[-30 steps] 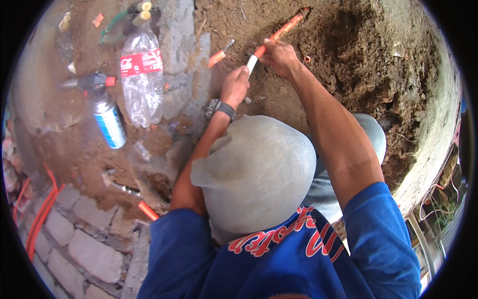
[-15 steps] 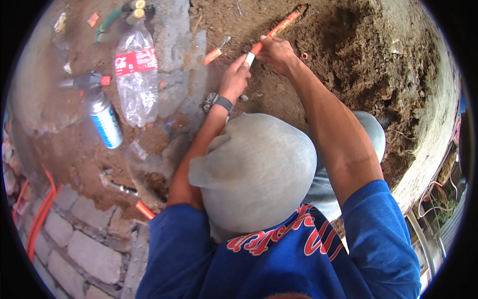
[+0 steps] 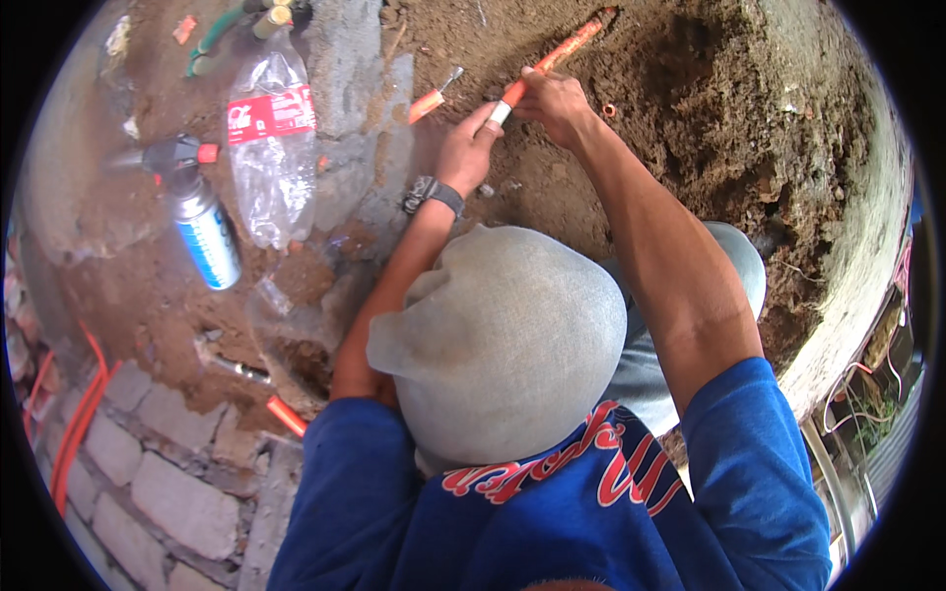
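An orange pipe (image 3: pixel 570 44) slants out of the soil at the top, streaked with dirt. A short white section (image 3: pixel 501 113) shows at its near end. My left hand (image 3: pixel 467 153), wearing a dark wristwatch, is closed around that white end with the thumb along it. My right hand (image 3: pixel 555 106) grips the orange part just beyond, its fingertips partly hidden behind the pipe. Left of my hands lies a short orange pipe piece (image 3: pixel 426 106) with a thin metal tip sticking out.
A clear plastic bottle (image 3: pixel 273 172) with a red label and a blue-white gas torch canister (image 3: pixel 205 236) lie at left. Orange tubing (image 3: pixel 79 433) runs over blockwork (image 3: pixel 187 502) at lower left. Rough dug soil (image 3: pixel 729 128) and a pale wall (image 3: pixel 852 246) are at right.
The view has shifted slightly. Both hands keep their hold on the pipe, with no clear movement along it.
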The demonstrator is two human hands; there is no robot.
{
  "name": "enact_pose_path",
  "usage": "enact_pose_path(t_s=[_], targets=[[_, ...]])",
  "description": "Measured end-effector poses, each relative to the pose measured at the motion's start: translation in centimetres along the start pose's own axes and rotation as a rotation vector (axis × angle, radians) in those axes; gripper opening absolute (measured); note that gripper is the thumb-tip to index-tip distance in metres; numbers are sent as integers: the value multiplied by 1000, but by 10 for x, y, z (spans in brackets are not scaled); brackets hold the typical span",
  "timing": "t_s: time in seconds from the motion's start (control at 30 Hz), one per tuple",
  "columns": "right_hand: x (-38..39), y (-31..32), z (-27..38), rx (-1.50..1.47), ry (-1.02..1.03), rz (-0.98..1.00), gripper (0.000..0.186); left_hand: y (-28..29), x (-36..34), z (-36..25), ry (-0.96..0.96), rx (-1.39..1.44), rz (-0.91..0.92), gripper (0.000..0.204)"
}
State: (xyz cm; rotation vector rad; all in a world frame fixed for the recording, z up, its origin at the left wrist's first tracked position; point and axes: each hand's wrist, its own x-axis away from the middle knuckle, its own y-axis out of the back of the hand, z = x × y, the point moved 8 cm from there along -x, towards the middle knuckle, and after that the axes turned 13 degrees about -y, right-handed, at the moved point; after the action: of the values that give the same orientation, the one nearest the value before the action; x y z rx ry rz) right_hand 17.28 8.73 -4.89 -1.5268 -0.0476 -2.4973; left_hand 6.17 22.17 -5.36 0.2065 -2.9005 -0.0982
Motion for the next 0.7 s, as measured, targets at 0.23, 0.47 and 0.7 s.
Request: enact_pose_path(t_s=[0.23, 0.47, 0.7], targets=[[-2, -1, -1, -14, 7, -19, 31, -4, 3, 4, 82, 134, -15, 43], [35, -5, 48, 1033, -21, -333, 36, 0, 2, -3, 58, 82, 9, 45], [49, -28, 95, 1880, 763, -292, 35, -5, 0, 2, 112, 150, 15, 45]])
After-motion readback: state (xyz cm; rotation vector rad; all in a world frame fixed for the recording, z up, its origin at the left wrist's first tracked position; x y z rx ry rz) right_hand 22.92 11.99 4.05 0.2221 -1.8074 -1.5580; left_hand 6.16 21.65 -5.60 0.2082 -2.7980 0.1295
